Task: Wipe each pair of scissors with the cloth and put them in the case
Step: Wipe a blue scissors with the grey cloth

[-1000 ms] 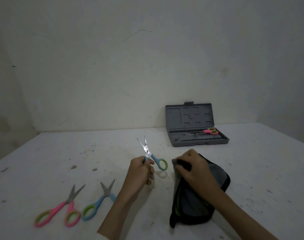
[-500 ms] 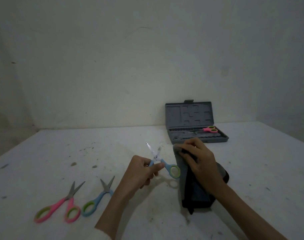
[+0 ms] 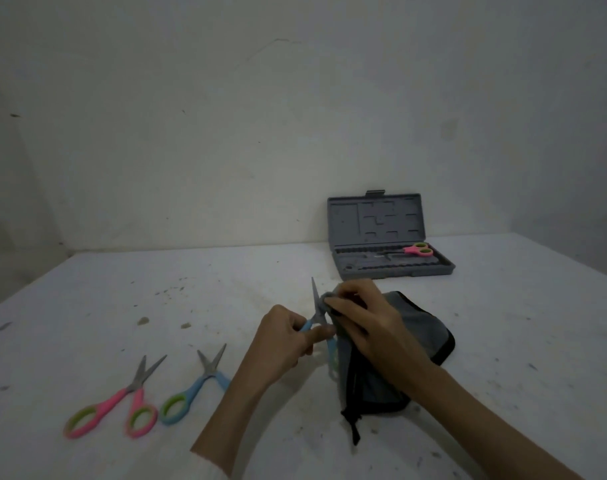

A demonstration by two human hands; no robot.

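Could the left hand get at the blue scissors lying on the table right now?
Probably not yet: the left hand grips another blue pair. Otherwise nothing blocks the lying blue scissors.

cloth [image 3: 413,327]: grey fabric, matt | held scissors [image 3: 316,308]: metal blades | case [image 3: 381,251]: grey plastic, matt

Two bare forearms, left hand [image 3: 284,341] and right hand [image 3: 364,322] ungloved, no rings or watch visible

Held scissors' [image 3: 316,308] handles blurred, half-hidden.
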